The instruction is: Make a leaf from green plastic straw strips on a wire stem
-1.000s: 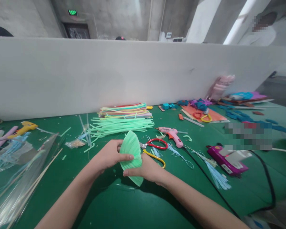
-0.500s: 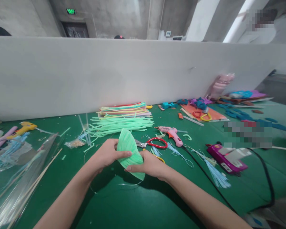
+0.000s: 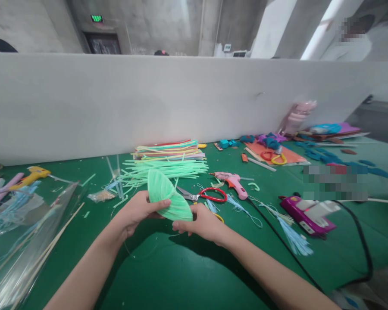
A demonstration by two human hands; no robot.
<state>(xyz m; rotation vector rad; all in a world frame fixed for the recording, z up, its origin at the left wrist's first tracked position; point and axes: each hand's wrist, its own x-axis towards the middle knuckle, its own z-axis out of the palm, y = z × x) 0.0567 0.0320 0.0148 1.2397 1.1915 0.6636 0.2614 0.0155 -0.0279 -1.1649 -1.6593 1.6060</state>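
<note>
A light green, ribbed leaf-shaped piece of pipe cleaners (image 3: 163,191) is raised over the table in front of me. My left hand (image 3: 145,209) pinches its lower left side, thumb across the front and fingers behind. At its right tip my right hand (image 3: 200,224) closes on the edge, the thumb low and the fingertips partly hidden. A thin clear thread or wire loops below the hands. Just behind the piece lie red-handled scissors (image 3: 210,194) with their blades spread. Loose green pipe cleaners (image 3: 164,168) lie in a heap farther back.
Multicoloured pipe cleaners (image 3: 168,150) lie against the white partition (image 3: 116,103). On the right are a pink glue gun (image 3: 233,183), its black cord, blue tassels (image 3: 292,234) and a purple power strip (image 3: 307,217). A yellow glue gun (image 3: 35,175) and clear plastic sheets (image 3: 35,245) occupy the left.
The green leaf-shaped piece has turned and shifted left and slightly up, showing more of its ribbed face. My right thumb has slid off its front to the lower right edge.
</note>
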